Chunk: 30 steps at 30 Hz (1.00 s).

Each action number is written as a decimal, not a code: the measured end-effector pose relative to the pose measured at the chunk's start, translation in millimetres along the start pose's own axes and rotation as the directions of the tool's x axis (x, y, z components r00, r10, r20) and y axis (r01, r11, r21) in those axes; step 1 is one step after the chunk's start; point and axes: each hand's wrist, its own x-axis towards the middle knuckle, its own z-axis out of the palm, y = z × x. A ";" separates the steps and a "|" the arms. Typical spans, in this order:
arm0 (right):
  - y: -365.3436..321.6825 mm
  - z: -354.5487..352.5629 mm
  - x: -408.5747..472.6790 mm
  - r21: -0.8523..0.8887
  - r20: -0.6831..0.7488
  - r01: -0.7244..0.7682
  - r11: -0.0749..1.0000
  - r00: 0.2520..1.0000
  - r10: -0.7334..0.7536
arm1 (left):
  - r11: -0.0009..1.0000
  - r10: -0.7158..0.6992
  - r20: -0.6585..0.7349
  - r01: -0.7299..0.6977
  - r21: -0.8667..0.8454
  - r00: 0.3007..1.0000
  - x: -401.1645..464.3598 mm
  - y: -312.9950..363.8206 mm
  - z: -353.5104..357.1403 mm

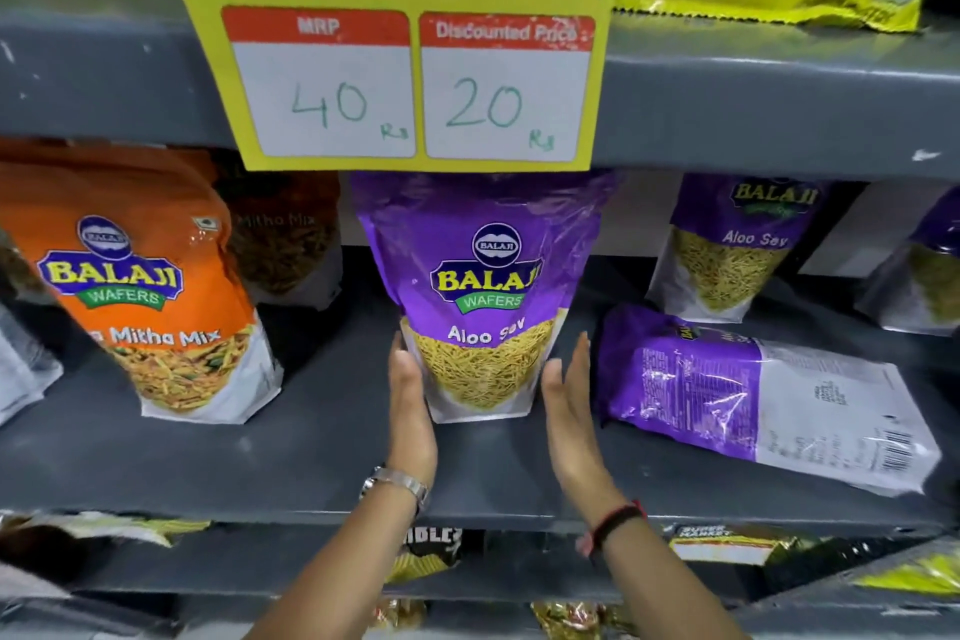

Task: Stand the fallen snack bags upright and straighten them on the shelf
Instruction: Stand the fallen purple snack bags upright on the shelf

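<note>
A purple Aloo Sev bag (483,286) stands upright in the middle of the grey shelf (311,463). My left hand (410,405) lies flat against the bag's lower left side, fingers straight. My right hand (569,405) is flat beside the bag's lower right corner, a small gap showing between palm and bag. To the right, another purple Aloo Sev bag (763,400) lies on its side with its back label up. An orange Mitha Mix bag (150,286) stands upright at the left.
Two more purple bags (727,250) stand at the back right, and a darker Mitha Mix bag (283,244) stands behind the orange one. A yellow price sign (410,83) hangs from the upper shelf edge over the middle bag. Packets fill the shelf below.
</note>
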 end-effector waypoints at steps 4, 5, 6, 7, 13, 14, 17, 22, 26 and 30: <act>-9.4 6.1 3.3 0.069 0.109 0.080 0.994 0.990 -0.087 | 0.996 -0.077 0.065 0.074 0.041 0.995 1.0 -10.2 1.8; -8.1 8.6 -1.1 0.070 0.106 0.081 0.994 0.990 -0.088 | 0.995 -0.094 0.074 0.092 0.035 0.993 4.9 -10.9 -0.2; -6.4 9.2 -5.7 0.068 0.089 0.086 0.994 0.992 -0.092 | 0.993 -0.113 0.079 0.111 0.026 0.990 8.7 -10.4 -1.8; -7.5 8.2 -10.2 0.065 0.083 0.095 0.993 0.992 -0.100 | 0.992 -0.123 0.073 0.123 0.011 0.990 11.1 -9.4 -3.1; -19.9 -38.0 -11.3 -0.003 -0.084 0.063 0.998 0.994 -0.063 | 0.974 -0.210 -0.589 0.222 -0.053 0.781 -20.7 -22.4 18.0; -23.9 -53.9 -7.1 -0.072 -0.115 0.099 0.992 0.988 -0.107 | 0.962 -0.252 -0.625 0.260 -0.081 0.739 -27.9 -24.3 31.1; -27.6 -119.7 20.9 -0.352 -0.086 0.173 0.920 0.973 -0.216 | 0.912 -0.406 -0.540 0.364 -0.189 0.737 -48.1 -34.3 79.0; -16.9 -239.6 82.9 -0.687 0.090 0.153 0.710 0.988 -0.126 | 0.706 -0.690 -0.212 0.578 -0.408 0.693 -81.1 -54.9 163.3; -4.2 -302.0 112.3 -0.776 0.245 0.124 0.619 0.963 0.115 | 0.618 -0.742 -0.010 0.678 -0.399 0.670 -93.9 -67.2 215.2; 2.3 -316.9 108.5 -0.792 0.206 -0.015 0.611 0.934 0.290 | 0.654 -0.712 0.055 0.690 -0.312 0.700 -101.0 -71.9 247.1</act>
